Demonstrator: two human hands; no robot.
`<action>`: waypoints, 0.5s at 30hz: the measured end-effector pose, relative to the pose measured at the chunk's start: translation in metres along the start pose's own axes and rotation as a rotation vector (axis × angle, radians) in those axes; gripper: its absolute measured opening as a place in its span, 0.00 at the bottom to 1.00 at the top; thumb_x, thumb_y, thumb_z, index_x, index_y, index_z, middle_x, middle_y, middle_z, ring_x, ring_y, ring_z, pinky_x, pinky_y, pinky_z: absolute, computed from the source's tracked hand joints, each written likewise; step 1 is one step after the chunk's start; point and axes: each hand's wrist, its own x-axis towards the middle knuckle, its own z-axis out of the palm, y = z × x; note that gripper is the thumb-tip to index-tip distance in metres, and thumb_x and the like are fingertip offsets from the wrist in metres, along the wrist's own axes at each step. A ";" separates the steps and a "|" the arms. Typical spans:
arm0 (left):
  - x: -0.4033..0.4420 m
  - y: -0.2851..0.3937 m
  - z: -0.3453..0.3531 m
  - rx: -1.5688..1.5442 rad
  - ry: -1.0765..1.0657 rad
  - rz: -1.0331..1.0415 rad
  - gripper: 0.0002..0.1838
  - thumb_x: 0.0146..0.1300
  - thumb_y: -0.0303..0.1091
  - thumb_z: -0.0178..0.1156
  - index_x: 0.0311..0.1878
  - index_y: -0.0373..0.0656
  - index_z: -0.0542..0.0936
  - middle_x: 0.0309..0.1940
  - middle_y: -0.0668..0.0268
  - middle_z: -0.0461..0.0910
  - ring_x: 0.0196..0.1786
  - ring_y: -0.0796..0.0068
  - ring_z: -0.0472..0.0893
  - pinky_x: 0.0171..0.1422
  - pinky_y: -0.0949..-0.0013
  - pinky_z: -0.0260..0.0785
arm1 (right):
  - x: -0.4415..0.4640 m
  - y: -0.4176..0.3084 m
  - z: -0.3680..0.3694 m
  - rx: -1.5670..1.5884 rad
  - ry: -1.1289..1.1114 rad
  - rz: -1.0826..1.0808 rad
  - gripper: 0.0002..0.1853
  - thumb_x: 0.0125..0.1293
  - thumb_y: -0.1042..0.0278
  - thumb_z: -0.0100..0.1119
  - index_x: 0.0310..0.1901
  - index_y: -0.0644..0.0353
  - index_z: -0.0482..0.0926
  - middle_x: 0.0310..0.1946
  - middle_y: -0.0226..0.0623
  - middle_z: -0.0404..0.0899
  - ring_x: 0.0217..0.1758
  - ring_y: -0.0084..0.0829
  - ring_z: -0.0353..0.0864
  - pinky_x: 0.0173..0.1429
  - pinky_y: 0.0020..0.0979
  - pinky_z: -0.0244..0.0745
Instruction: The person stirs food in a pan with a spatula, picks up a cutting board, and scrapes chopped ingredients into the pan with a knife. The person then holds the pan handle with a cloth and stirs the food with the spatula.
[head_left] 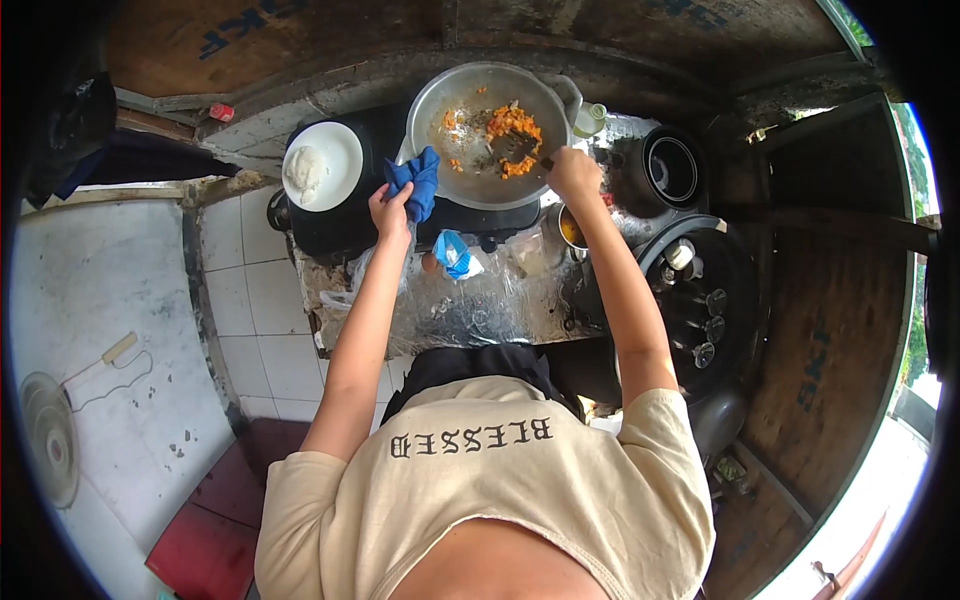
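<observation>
A large metal wok (440, 100) stands on the black stove (370, 130), with small chopped orange pieces (510, 120) gathered toward its right side. My left hand (391, 208) is closed around a folded blue cloth (418, 185), pressed against the wok's left handle, which is mostly covered. On the other side, my right hand (576, 178) grips the dark handle of a spatula (518, 143) whose blade is down among the orange pieces. Left of the wok sits a white plate (345, 165) bearing a mound of white food, perhaps rice (306, 172).
A blue-and-white packet (452, 256) and a clear plastic bag (527, 250) lie on the foil-covered counter (450, 310). A small pot (572, 230) with yellow contents stands near my right forearm. Farther right are a black pot (672, 168) and a large dark basin (735, 300) holding glasses.
</observation>
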 end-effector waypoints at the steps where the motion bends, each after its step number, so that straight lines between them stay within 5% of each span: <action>1: -0.001 -0.002 -0.001 -0.001 0.001 -0.008 0.29 0.46 0.23 0.67 0.51 0.30 0.63 0.46 0.54 0.71 0.45 0.69 0.74 0.51 0.70 0.67 | 0.014 0.005 0.020 0.008 0.027 -0.040 0.15 0.50 0.57 0.61 0.40 0.48 0.81 0.37 0.41 0.80 0.41 0.40 0.79 0.43 0.37 0.75; 5: 0.004 -0.005 -0.002 -0.023 -0.001 -0.007 0.30 0.46 0.22 0.67 0.51 0.30 0.63 0.46 0.54 0.70 0.46 0.69 0.73 0.52 0.69 0.66 | -0.001 -0.002 -0.021 -0.037 -0.134 0.053 0.14 0.46 0.62 0.60 0.38 0.49 0.81 0.37 0.42 0.80 0.41 0.40 0.79 0.43 0.37 0.75; 6: 0.007 -0.009 -0.003 -0.030 -0.001 0.002 0.29 0.46 0.22 0.67 0.51 0.30 0.63 0.45 0.55 0.70 0.46 0.69 0.73 0.52 0.70 0.66 | -0.019 -0.013 -0.041 -0.029 -0.010 0.087 0.11 0.47 0.67 0.57 0.32 0.61 0.81 0.35 0.46 0.80 0.39 0.43 0.80 0.42 0.38 0.75; 9: 0.008 -0.012 -0.006 -0.036 -0.009 -0.012 0.29 0.46 0.22 0.67 0.51 0.30 0.63 0.45 0.55 0.70 0.45 0.69 0.73 0.52 0.70 0.66 | -0.004 -0.017 -0.018 -0.036 0.100 0.056 0.12 0.46 0.67 0.58 0.32 0.63 0.81 0.34 0.48 0.80 0.39 0.43 0.80 0.42 0.37 0.75; 13: 0.004 -0.005 -0.002 -0.018 -0.003 -0.013 0.29 0.46 0.22 0.67 0.51 0.30 0.63 0.45 0.55 0.71 0.45 0.70 0.73 0.52 0.70 0.67 | 0.001 -0.003 -0.019 0.108 0.138 -0.116 0.09 0.47 0.68 0.57 0.32 0.55 0.82 0.30 0.44 0.80 0.35 0.44 0.80 0.40 0.37 0.76; 15: 0.004 -0.007 -0.004 -0.024 -0.008 -0.011 0.29 0.46 0.22 0.67 0.51 0.30 0.63 0.45 0.55 0.71 0.45 0.70 0.73 0.52 0.70 0.67 | -0.017 -0.003 -0.051 0.043 0.135 -0.007 0.09 0.48 0.69 0.56 0.33 0.55 0.82 0.31 0.43 0.80 0.35 0.44 0.80 0.40 0.37 0.76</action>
